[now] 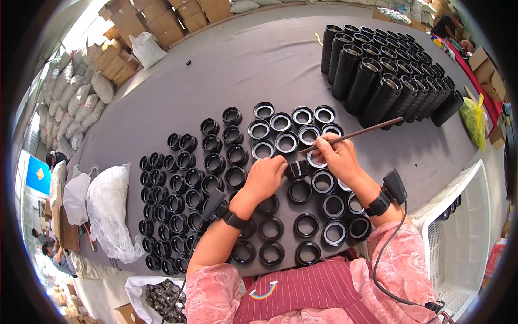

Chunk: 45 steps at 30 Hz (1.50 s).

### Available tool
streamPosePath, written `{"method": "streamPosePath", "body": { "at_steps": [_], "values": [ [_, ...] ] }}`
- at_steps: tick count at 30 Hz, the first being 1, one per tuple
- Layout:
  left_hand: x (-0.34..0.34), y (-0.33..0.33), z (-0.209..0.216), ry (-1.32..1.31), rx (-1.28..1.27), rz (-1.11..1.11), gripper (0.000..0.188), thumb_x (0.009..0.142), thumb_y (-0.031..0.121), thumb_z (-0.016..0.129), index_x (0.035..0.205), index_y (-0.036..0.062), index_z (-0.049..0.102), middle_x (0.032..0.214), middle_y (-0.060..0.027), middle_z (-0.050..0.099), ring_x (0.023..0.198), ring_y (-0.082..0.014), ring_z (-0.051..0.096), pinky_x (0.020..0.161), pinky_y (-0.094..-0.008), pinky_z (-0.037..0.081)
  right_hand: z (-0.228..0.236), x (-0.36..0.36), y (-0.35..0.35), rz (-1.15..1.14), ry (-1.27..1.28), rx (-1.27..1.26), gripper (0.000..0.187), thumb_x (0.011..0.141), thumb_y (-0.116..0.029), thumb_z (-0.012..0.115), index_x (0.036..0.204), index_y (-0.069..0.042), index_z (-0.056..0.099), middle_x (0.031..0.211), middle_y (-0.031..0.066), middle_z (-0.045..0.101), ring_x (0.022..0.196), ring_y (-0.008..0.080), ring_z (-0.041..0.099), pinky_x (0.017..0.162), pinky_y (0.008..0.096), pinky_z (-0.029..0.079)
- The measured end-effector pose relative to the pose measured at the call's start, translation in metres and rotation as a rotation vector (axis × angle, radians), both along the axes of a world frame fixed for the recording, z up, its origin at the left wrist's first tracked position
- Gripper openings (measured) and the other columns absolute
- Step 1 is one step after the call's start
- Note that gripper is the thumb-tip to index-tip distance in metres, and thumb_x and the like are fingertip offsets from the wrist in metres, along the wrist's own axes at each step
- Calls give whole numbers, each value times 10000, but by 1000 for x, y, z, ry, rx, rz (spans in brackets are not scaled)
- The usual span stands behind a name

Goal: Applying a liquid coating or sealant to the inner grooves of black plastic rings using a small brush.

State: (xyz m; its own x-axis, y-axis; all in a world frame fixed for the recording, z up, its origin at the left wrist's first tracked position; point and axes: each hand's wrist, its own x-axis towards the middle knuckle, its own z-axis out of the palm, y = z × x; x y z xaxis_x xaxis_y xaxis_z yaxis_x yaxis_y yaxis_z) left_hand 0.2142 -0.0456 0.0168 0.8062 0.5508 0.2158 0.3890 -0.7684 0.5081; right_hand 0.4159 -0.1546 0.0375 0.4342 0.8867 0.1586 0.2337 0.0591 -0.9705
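I see the right hand [340, 156] gripping a stick [372, 128].
Beside it, the left hand [264, 177] pinches a black ring [296, 171].

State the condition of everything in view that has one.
Left hand: closed on held ring
Right hand: closed on stick
Stick: slanting
Held ring: tilted
Other rings: set out in rows
Tubes: standing close together
Crate: open-topped, black parts inside
White sack: open, dark pieces inside
Yellow bag: bunched
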Motion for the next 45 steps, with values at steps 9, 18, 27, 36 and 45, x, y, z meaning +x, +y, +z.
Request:
{"method": "streamPosePath", "body": {
  "at_steps": [9, 18, 27, 36, 45],
  "values": [
    [-16, 19, 5, -47, 272, 273, 119, 844, 216, 677, 831, 109, 628, 756, -86, 653, 734, -339, 652, 640, -462, 502, -7, -17, 32, 104, -163, 2, 211, 983, -173, 578, 939, 11, 673, 747, 60, 684, 616, 105, 643, 563, 251, 516],
    [-47, 54, -6, 71, 390, 142, 148, 709, 156, 782, 849, 175, 737, 887, 6, 643, 886, -209, 606, 794, -389, 410, -23, -57, 82, 219, -247, 41, 211, 907, -174, 625, 891, 30, 680, 673, 189, 651, 624, 328, 661, 588, 395, 507],
    [-42, 58, -12, 86, 419, 98, 92, 723, 159, 754, 810, 184, 738, 825, 30, 681, 920, -190, 610, 820, -369, 393, -28, -54, 93, 264, -272, -71, 234, 910, -174, 600, 882, 43, 683, 673, 176, 660, 639, 288, 679, 603, 381, 527],
    [-44, 62, -17, 86, 461, 56, 64, 720, 166, 745, 780, 185, 739, 826, 54, 695, 929, -160, 605, 829, -358, 382, -13, -49, 117, 186, -620, -84, 219, 905, -200, 594, 891, 4, 670, 741, 254, 646, 763, 438, 655, 687, 508, 529],
    [-44, 60, -20, 16, 538, 96, 32, 736, 193, 692, 736, 193, 724, 758, 46, 666, 906, -159, 594, 816, -356, 381, -33, -68, 115, 238, -303, -15, 237, 887, -205, 597, 825, 3, 692, 695, 191, 670, 689, 372, 681, 650, 428, 539]
  ]
}}
